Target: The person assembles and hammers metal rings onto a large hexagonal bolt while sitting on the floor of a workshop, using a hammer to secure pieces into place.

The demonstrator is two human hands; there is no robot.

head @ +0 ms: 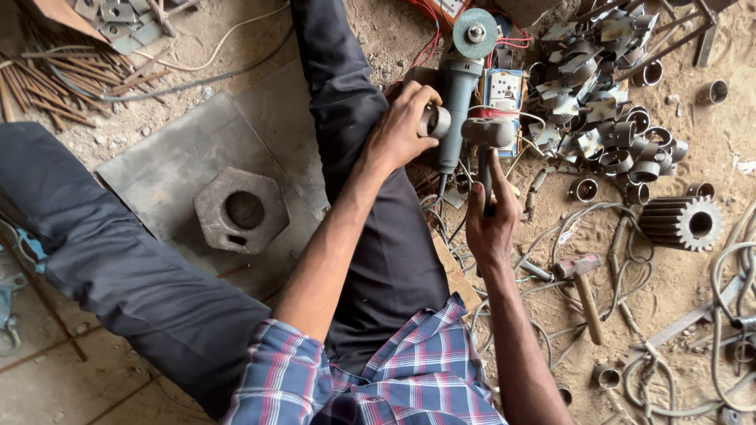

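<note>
Left hand [400, 126] curls its fingers closed just left of the angle grinder [461, 86]; right hand [490, 216] (arm stretched forward) fists shut just below it.

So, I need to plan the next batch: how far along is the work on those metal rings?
Done: nothing shows for certain; a heap of short metal rings and bent plates lies on the ground, and I cannot tell which are worked. In hand: the left hand holds one ring while the right hand raises a hammer beside it. Left: the angle grinder lies unused.
</note>
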